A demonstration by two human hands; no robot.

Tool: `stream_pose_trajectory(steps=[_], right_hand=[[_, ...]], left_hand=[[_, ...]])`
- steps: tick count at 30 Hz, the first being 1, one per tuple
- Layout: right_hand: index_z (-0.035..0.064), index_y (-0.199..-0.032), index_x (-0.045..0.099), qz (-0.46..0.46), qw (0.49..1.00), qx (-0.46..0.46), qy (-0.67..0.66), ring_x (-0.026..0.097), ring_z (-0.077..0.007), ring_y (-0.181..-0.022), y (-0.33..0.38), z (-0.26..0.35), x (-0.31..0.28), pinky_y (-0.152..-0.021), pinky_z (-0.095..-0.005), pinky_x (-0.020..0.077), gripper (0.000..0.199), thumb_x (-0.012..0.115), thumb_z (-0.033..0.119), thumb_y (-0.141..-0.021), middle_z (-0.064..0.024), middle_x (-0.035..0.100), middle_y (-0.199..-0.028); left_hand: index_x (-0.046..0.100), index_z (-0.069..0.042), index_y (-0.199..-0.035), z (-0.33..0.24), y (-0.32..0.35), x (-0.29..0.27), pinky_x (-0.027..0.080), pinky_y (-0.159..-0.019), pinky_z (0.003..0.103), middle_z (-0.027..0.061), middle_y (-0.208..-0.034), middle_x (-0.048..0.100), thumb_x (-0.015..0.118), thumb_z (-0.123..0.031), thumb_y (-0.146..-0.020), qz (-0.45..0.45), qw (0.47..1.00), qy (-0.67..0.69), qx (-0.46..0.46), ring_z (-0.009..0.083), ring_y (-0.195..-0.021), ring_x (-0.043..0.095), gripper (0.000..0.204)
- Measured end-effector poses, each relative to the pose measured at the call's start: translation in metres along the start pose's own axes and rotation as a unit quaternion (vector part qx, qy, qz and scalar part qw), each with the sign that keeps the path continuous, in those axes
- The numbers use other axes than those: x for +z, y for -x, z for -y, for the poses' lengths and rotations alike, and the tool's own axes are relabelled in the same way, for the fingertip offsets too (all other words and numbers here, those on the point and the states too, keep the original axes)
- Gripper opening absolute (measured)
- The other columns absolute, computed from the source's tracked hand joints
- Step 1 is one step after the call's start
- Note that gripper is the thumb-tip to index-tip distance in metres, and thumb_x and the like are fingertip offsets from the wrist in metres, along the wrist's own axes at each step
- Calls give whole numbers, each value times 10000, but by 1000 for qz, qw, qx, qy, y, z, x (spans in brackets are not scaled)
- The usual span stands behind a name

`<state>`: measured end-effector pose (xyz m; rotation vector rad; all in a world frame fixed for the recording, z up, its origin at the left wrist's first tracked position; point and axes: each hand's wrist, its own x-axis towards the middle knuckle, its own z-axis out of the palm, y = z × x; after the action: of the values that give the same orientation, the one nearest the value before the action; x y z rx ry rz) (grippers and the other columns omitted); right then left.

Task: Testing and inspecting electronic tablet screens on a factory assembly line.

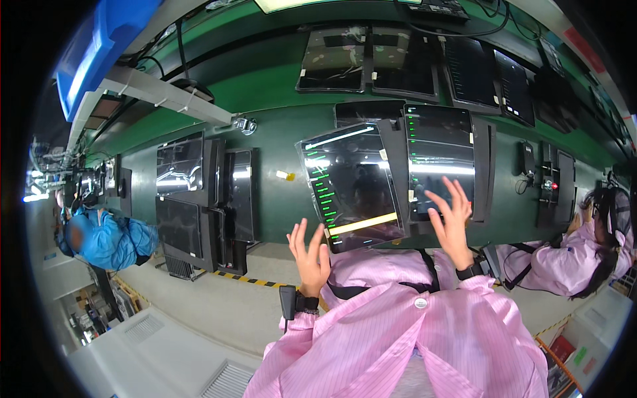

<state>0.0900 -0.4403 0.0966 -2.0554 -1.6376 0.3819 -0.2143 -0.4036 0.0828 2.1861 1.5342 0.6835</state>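
Note:
In front of me lies a tablet [352,179], turned a little askew, its lit dark screen showing green marks and a yellow bar. A second lit tablet [438,156] with green marks lies to its right. My left hand [309,260] is at the lower left corner of the askew tablet, fingers stretched and apart, with nothing in them; whether it touches the edge I cannot tell. Over the lower part of the right tablet is my right hand [454,225], fingers spread and holding nothing. Both wrists carry a black strap with a small device.
Several dark tablets [332,63] line the back shelf. More dark panels [179,222] are stacked at the left. A yellow piece [285,176] lies on the green bench [272,142]. Co-workers sit at the left in blue [109,239] and at the right in pink [564,259].

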Motion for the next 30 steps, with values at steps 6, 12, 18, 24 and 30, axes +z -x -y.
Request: stream_pose_trajectory(steps=[6, 12, 18, 24, 30], right_hand=[[157, -1000, 633, 42, 993, -103, 38, 213, -304, -1318, -46, 15, 19, -963, -473, 206, 195, 556, 241, -842, -68, 362, -1363], [127, -850, 623, 43, 992, -113, 39, 210, -304, -1322, -39, 6, 15, -963, -482, 201, 124, 556, 231, -845, -56, 418, -1299], [115, -900, 623, 69, 992, -103, 6, 263, -301, -1294, -17, 0, 4, -974, -447, 215, 129, 548, 206, -847, -60, 441, -1267], [36, -1081, 548, -221, 967, 71, -106, 462, -304, -1117, -35, -71, -18, -960, -385, 325, 241, 499, 136, -867, -148, 523, -1151], [6, -1211, 489, -130, 932, 268, -205, 446, -309, -1141, -32, -132, -1, -986, -342, 314, 404, 382, 293, -947, -164, 504, -1200]], left_hand=[[435, 9, -1270, 16, -21, 17, 241, -1030, 406, 169, -1331, 387, 347, -146, -934, -3, 989, 104, -102, 329, -1249, 311, 380], [481, 46, -1216, 18, -52, 22, 292, -1001, 360, 184, -1253, 466, 299, -204, -962, 24, 978, 168, -120, 306, -1183, 388, 400], [503, 41, -1189, 21, -68, 26, 362, -931, 323, 181, -1180, 535, 283, -276, -977, 4, 947, 254, -199, 248, -1062, 520, 440], [510, 84, -1144, 12, -83, 32, 365, -907, 307, 172, -1091, 597, 268, -322, -981, -66, 893, 363, -257, 230, -1036, 563, 500], [516, 41, -1177, 21, -107, 39, 271, -1005, 339, 177, -1097, 600, 259, -401, -971, -18, 904, 338, -261, 221, -1109, 503, 551]])
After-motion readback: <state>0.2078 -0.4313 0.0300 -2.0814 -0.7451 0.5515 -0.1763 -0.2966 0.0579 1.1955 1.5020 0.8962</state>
